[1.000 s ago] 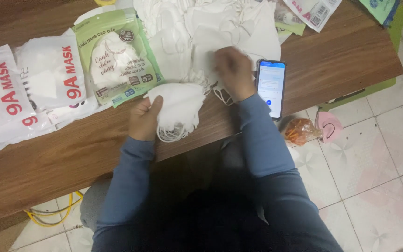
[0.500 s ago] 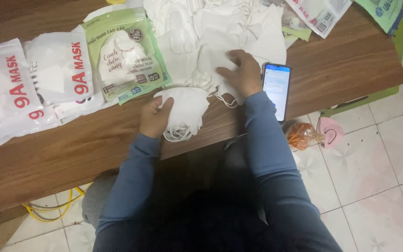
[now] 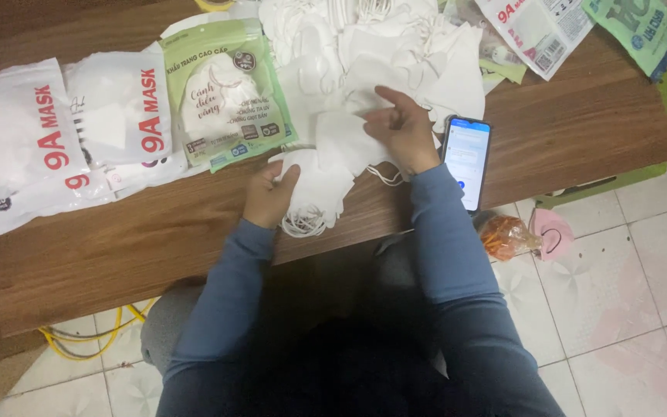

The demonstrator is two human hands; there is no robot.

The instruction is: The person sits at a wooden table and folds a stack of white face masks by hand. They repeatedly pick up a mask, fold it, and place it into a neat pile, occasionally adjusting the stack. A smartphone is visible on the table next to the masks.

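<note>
My left hand (image 3: 270,193) grips a small stack of folded white face masks (image 3: 314,191) near the front edge of the brown wooden table (image 3: 117,247); their ear loops hang over the edge. My right hand (image 3: 401,127) pinches one more white mask (image 3: 343,139) and holds it just above the stack. Behind both hands lies a big loose pile of white masks (image 3: 372,46). Both arms wear blue sleeves.
A green mask packet (image 3: 225,93) and several white packets with red print (image 3: 55,131) lie at the left. A lit smartphone (image 3: 466,161) lies right of my right hand. More packets (image 3: 542,27) sit far right. An orange bag (image 3: 507,235) and pink mask (image 3: 551,232) lie on the tiled floor.
My right hand reached into the loose pile, took a single mask and drew it back toward the stack. My left hand stayed on the stack.
</note>
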